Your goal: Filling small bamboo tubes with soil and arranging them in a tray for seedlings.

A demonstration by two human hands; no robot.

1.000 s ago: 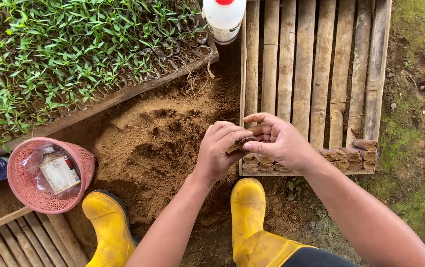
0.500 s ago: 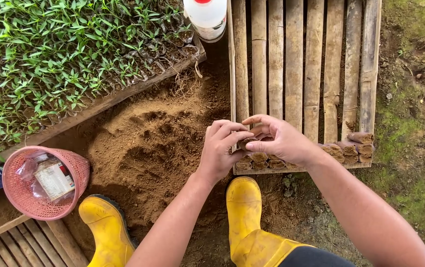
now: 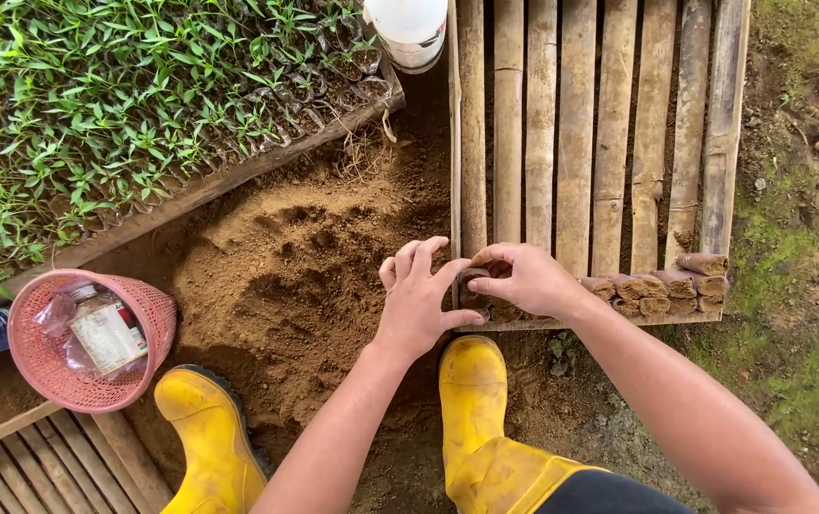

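My left hand (image 3: 417, 300) and my right hand (image 3: 523, 278) meet at the near left corner of a slatted bamboo tray (image 3: 576, 133). Together they grip a small soil-filled seedling bag (image 3: 472, 286), brown and cylindrical. A row of several more filled bags (image 3: 661, 286) lies along the tray's near edge to the right. A heap of loose brown soil (image 3: 286, 276) spreads just left of my hands. My two yellow rubber boots (image 3: 471, 400) stand below on the dirt.
A bed of green seedlings (image 3: 124, 114) fills the upper left behind a wooden edge. A pink mesh basket (image 3: 148, 319) with a plastic-wrapped jar sits at left. A white container (image 3: 409, 29) stands at top. Another slatted tray (image 3: 38, 471) is at bottom left. Mossy ground lies right.
My left hand's fingers have lifted and spread a little while both hands stay on the bag at the tray corner. The view has drifted slightly.
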